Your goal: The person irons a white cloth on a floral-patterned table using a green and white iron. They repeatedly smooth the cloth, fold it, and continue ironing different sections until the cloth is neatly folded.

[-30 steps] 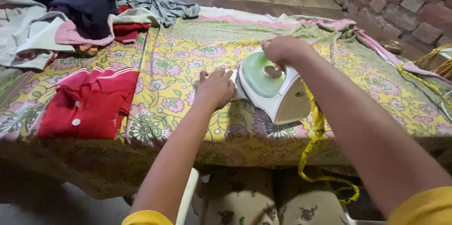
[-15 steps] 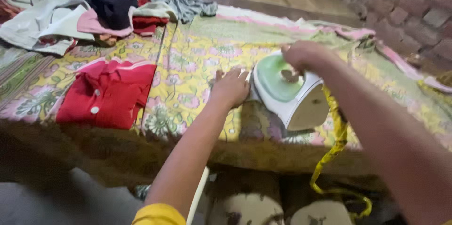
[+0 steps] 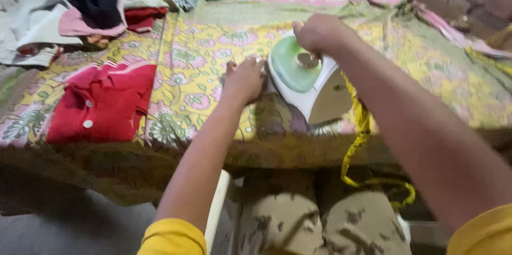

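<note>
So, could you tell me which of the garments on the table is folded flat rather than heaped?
The red shirt with white buttons, lying left of the left hand; the other clothes are heaped at the far left corner.

Left hand (image 3: 244, 80): bare, no ring or watch was visible.
Right hand (image 3: 319, 33): bare, no jewellery was visible.
Forearms: both were uncovered from wrist to upper arm.
Left sleeve (image 3: 172, 238): yellow fabric, short, ended above the elbow with a rounded hem.
Right sleeve (image 3: 482, 232): same yellow fabric, short.
Legwear (image 3: 320, 223): beige cloth with dark blotchy floral print, covered both knees.
</note>
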